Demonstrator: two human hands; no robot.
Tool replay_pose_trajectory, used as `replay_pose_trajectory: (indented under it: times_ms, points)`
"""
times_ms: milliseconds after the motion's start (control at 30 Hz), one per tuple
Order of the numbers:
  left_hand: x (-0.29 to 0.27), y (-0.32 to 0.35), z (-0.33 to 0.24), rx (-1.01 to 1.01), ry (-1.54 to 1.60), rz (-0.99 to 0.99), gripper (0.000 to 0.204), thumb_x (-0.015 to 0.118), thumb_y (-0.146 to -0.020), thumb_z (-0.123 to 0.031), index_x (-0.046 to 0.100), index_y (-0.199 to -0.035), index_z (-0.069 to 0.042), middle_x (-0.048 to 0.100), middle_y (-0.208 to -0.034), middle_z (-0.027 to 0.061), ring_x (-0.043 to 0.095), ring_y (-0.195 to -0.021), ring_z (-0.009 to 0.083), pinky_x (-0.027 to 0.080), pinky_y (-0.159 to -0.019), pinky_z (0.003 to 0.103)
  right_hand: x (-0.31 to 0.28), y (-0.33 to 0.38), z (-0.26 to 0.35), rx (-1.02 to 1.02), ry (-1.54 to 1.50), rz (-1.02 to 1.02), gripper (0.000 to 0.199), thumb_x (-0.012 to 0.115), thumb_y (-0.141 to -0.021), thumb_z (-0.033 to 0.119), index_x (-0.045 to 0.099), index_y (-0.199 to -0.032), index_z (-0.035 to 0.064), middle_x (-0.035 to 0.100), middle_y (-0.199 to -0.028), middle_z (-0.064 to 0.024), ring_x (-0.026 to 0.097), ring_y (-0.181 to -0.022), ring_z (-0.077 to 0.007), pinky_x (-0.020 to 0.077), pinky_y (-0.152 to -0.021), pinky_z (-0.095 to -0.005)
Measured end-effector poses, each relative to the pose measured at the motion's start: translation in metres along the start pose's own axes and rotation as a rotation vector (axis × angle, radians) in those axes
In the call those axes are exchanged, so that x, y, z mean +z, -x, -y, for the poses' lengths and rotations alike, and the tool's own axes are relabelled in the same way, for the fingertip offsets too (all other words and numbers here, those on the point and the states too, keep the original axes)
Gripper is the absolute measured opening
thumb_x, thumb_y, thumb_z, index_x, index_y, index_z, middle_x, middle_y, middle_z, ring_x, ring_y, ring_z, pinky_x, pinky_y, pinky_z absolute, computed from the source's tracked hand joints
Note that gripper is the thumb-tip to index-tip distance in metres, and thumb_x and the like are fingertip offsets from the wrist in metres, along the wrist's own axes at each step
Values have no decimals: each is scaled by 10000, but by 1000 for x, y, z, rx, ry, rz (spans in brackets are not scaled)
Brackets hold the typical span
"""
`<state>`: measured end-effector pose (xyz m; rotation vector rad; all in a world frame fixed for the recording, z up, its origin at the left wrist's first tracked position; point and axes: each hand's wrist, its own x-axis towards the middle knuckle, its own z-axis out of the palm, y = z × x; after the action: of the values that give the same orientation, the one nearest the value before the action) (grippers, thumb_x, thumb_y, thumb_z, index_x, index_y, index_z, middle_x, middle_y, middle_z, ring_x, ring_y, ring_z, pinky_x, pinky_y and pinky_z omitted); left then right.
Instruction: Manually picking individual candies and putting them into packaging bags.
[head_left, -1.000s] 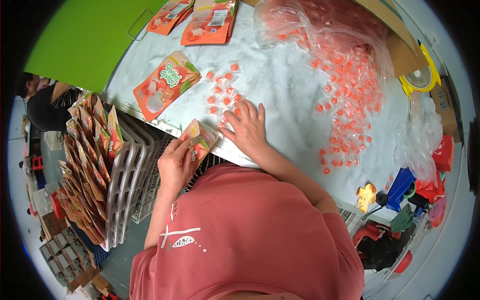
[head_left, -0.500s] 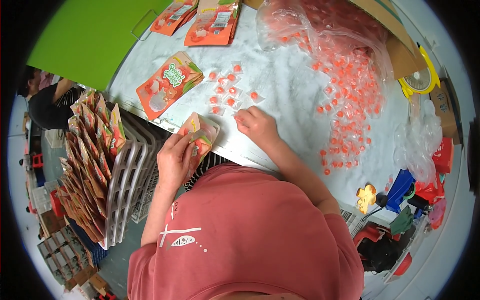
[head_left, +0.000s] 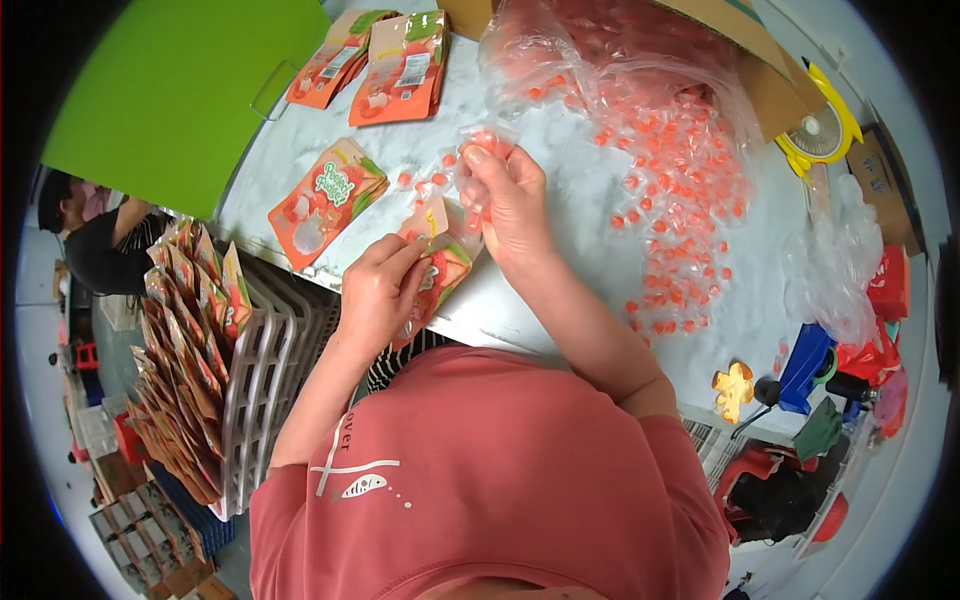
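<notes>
A white slotted rack [head_left: 262,385] is seen at the far left, off the table edge, and it is filled with a row of upright orange pouches [head_left: 185,350] that are too many and too overlapped to count. Right of it, on the pale table [head_left: 560,300], one small stack of flat orange pouches [head_left: 325,200] is laid, and two more stacks [head_left: 385,62] are spread near the far edge.

At the near table edge, an open orange pouch [head_left: 435,275] is gripped by the left hand [head_left: 378,292], with its mouth held upward. Just above and to the right, the right hand [head_left: 510,200] is closed around a few small clear-wrapped red candies [head_left: 487,145], pinched over the pouch; their number cannot be told. About eight loose red candies [head_left: 430,180] are scattered on the table behind the pouch.

Farther right, a large clear plastic bag [head_left: 620,60] is seen lying open, and many red candies [head_left: 690,210] are spilled from it across the table, far too many to count. A cardboard box [head_left: 770,70] is partly seen behind the bag.
</notes>
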<state>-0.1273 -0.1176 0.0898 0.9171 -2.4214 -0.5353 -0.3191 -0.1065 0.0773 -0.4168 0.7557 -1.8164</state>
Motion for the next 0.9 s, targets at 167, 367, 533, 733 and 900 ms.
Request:
replay_pose_trajectory:
  times_ms: [167, 367, 533, 733, 900]
  points:
    - [7, -13, -5, -1, 34, -33, 181, 706, -845, -35, 715, -1025, -17, 646, -857, 125, 650, -746, 306, 534, -657, 389, -9, -1, -9, -143, 101, -53, 240, 682, -919, 119, 616, -1124, 13, 628, -909, -30, 590, -775, -92, 491, -708, -237]
    - [15, -16, -3, -9, 49, -40, 182, 692, -853, -27, 721, -1032, -14, 647, -849, 124, 654, -747, 300, 536, -664, 381, -25, 4, -8, -205, 181, 80, 287, 650, -931, 68, 578, -1204, 21, 638, -1003, -40, 605, -897, -99, 500, -811, -251]
    - [19, -18, -3, -27, 65, -41, 170, 691, -859, -30, 721, -1024, -5, 653, -849, 126, 661, -744, 292, 538, -665, 371, -32, 4, -10, -299, 284, 97, 177, 618, -971, 104, 595, -1125, 20, 641, -965, -50, 604, -900, -112, 497, -813, -257]
    - [20, -20, -1, -30, 109, -61, 166, 689, -864, -30, 718, -1023, 6, 651, -847, 127, 661, -724, 274, 534, -653, 355, -33, 11, -13, -413, 471, 90, 282, 552, -1035, 275, 610, -1103, 8, 648, -974, -59, 605, -905, -111, 494, -809, -255]
    - [16, -18, -7, -29, 149, -49, 182, 688, -864, -14, 719, -1042, 7, 649, -856, 120, 654, -710, 245, 525, -638, 335, -26, 16, -10, -429, 608, 140, 356, 519, -1050, 294, 600, -1212, -12, 667, -1059, -77, 611, -937, -114, 496, -781, -243]
